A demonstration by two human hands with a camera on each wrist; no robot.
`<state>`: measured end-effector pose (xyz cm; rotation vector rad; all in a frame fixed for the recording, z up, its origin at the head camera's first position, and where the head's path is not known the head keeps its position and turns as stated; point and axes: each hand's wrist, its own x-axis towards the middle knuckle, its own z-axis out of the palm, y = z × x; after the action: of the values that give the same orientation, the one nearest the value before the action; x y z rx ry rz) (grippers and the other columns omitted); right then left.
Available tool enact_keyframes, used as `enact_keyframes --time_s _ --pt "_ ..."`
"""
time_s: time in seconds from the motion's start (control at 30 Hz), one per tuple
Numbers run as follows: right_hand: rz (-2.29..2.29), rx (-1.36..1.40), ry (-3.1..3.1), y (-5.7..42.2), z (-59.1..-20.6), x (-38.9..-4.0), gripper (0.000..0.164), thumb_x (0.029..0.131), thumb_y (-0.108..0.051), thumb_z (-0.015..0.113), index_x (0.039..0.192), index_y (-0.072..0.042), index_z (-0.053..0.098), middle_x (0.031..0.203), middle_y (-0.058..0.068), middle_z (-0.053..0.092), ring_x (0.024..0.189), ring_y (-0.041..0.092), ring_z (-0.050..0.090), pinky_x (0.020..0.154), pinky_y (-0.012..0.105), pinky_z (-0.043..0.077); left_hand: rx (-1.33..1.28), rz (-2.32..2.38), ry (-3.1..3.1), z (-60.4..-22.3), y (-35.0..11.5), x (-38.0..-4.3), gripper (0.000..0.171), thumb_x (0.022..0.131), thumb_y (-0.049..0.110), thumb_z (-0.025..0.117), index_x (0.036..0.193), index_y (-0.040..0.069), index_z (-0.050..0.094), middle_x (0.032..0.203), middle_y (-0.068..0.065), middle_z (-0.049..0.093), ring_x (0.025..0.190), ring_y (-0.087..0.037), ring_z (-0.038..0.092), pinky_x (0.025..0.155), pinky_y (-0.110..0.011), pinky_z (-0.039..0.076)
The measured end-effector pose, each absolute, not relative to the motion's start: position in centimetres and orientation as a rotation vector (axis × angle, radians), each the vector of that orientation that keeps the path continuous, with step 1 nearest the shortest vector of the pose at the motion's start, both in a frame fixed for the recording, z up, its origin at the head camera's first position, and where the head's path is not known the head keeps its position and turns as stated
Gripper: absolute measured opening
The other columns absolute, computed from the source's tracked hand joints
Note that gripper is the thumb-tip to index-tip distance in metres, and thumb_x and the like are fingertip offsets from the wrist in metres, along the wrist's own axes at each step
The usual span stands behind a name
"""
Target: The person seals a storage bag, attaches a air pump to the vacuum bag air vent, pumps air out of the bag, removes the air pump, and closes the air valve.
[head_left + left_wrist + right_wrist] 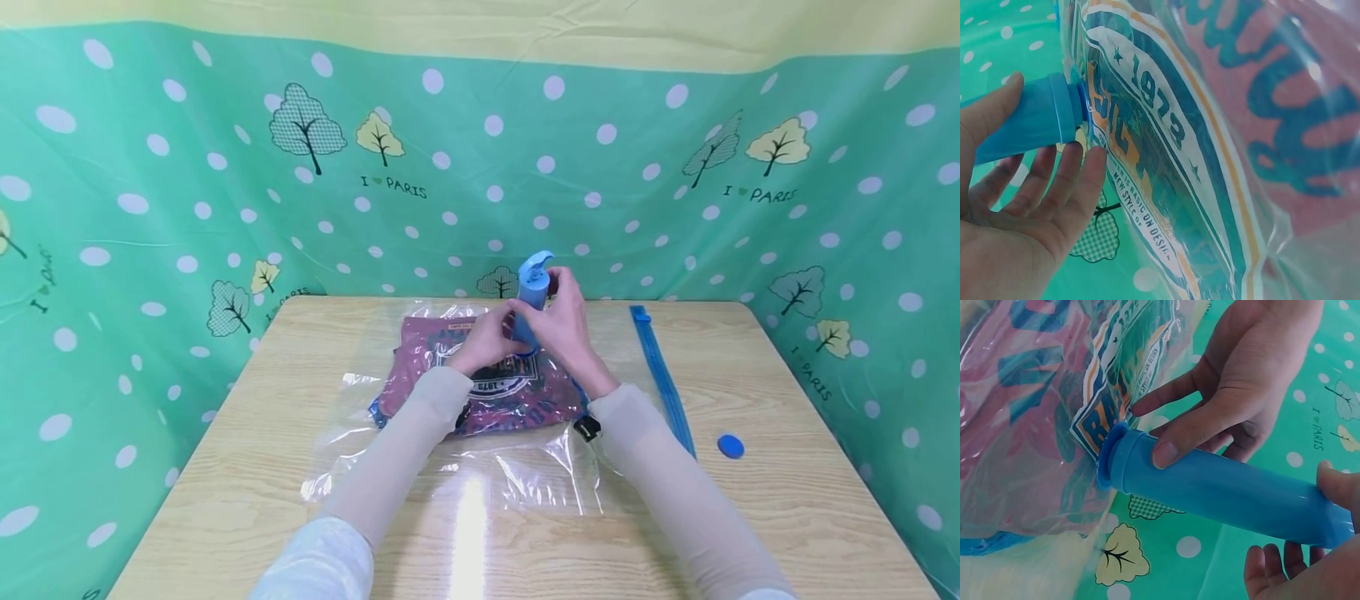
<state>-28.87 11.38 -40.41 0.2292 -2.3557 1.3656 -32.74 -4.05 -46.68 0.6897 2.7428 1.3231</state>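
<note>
A blue hand pump (531,304) stands nearly upright on a clear plastic storage bag (525,479). Inside the bag lies a folded reddish garment (412,367) with printed lettering. My left hand (486,340) holds the lower barrel; its thumb lies along the side in the right wrist view, and its fingers spread about the base. My right hand (564,321) grips the barrel higher up, just below the light blue handle (535,263). At the pump's foot, a blue round valve (1109,456) on the bag meets the pump's end.
Along the bag's right side runs a blue zip strip (663,375) with a small slider (640,317) near its far end. A round blue cap (731,446) lies on the wooden table (810,517) to the right. A green dotted curtain (480,167) hangs behind and around.
</note>
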Motion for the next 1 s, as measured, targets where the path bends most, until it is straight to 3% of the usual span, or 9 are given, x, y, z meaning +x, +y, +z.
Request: enact_keyframes --time_s 0.33,0.53,0.7,1.0 --pt "1.472 0.264 -2.384 12.0 -39.7 -28.0 0.064 0.093 -0.016 0.082 0.145 -0.002 0.047 0.143 0.02 0.057 0.135 0.037 0.052 0.116 0.052 0.038 0.699 1.319 2.734 -46.7 -3.9 -32.9 0.065 0.087 0.013 0.088 0.144 0.007 0.059 0.121 -0.012 0.069 0.103 -0.025 0.067 0.09 -0.036 0.057" --pt "1.424 0.26 -2.381 11.7 -39.7 -28.4 0.07 0.089 -0.021 0.087 0.139 0.001 0.044 0.131 0.02 0.054 0.123 0.039 0.053 0.106 0.048 0.044 0.704 1.297 2.754 -46.6 -3.8 -33.0 0.06 0.088 0.013 0.087 0.14 0.003 0.059 0.124 -0.013 0.069 0.105 -0.027 0.067 0.092 -0.037 0.057" --pt "1.414 0.216 -2.335 11.3 -40.0 -28.5 0.061 0.09 -0.022 0.086 0.129 0.001 0.045 0.118 0.017 0.052 0.109 0.036 0.052 0.093 0.043 0.045 0.726 1.285 2.756 -46.5 -3.8 -32.8 0.061 0.088 0.012 0.087 0.142 0.001 0.058 0.123 -0.015 0.069 0.104 -0.029 0.068 0.09 -0.038 0.057" --pt "1.462 0.273 -2.371 11.9 -39.6 -27.6 0.06 0.096 -0.011 0.076 0.148 0.002 0.049 0.137 0.021 0.058 0.129 0.038 0.051 0.11 0.054 0.041 0.766 1.332 2.729 -46.6 -3.8 -33.0 0.059 0.086 0.011 0.088 0.138 0.004 0.062 0.12 -0.014 0.07 0.103 -0.027 0.069 0.092 -0.039 0.058"
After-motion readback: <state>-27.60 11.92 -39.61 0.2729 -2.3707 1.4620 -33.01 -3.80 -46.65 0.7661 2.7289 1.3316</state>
